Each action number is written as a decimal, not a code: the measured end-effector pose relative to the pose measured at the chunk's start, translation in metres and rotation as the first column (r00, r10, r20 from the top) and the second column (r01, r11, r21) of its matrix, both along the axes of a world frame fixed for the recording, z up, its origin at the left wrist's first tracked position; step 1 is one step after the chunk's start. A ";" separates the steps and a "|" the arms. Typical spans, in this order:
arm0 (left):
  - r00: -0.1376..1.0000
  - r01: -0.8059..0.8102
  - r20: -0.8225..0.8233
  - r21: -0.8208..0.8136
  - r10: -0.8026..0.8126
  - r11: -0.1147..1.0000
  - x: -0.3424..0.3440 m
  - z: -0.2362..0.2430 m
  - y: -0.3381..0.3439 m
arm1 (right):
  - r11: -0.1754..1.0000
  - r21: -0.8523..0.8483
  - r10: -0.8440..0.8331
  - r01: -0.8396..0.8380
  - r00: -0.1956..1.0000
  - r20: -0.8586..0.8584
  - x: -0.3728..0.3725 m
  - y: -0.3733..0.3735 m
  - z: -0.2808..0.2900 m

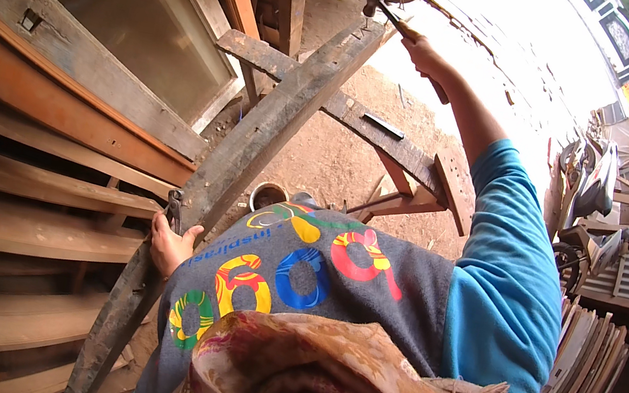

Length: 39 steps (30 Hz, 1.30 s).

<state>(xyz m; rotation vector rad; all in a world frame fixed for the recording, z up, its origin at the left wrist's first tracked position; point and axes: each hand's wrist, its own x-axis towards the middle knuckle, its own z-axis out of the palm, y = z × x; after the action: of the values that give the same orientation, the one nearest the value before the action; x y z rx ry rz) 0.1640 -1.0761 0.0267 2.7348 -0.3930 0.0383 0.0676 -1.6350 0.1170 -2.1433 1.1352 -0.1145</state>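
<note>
A long weathered wooden beam (275, 131) runs diagonally from near my body to the upper middle, across a wooden trestle (380, 132). My left hand (171, 245) grips the beam's lower part, beside dark metal pincers (174, 210). My right hand (425, 54) is closed on the handle of a hammer (377, 1), whose head is raised near the beam's far end, where small nails (366, 29) stick up. A small dark bar (383, 124) lies on the trestle's crosspiece.
At left stand a framed pane (136, 14) and stacked curved boards (31, 231). A round container (269, 197) sits on the dirt floor (294, 168). Motorcycles (598, 188) stand at right and top, with leaning panels (577, 378) at lower right.
</note>
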 end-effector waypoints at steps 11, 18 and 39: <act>1.000 0.014 -0.029 0.035 -0.013 0.999 0.004 0.002 0.002 | 0.971 -0.213 0.108 -0.110 0.994 -0.018 -0.134 0.073 -0.098; 0.996 0.075 -0.051 0.032 -0.073 0.997 0.015 -0.006 0.010 | 0.748 -0.565 0.220 -0.350 0.933 -0.286 -0.144 0.104 -0.167; 0.985 0.173 0.015 -0.040 -0.172 0.984 0.031 -0.032 0.030 | 0.735 -0.672 -0.140 0.091 0.990 -0.019 -0.104 0.062 -0.218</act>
<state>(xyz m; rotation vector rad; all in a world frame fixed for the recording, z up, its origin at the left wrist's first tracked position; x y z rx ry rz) 0.1946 -1.0459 -0.0051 2.6508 -0.6238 0.0164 -0.0361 -1.5729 -0.1010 -2.7127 1.4209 -0.5973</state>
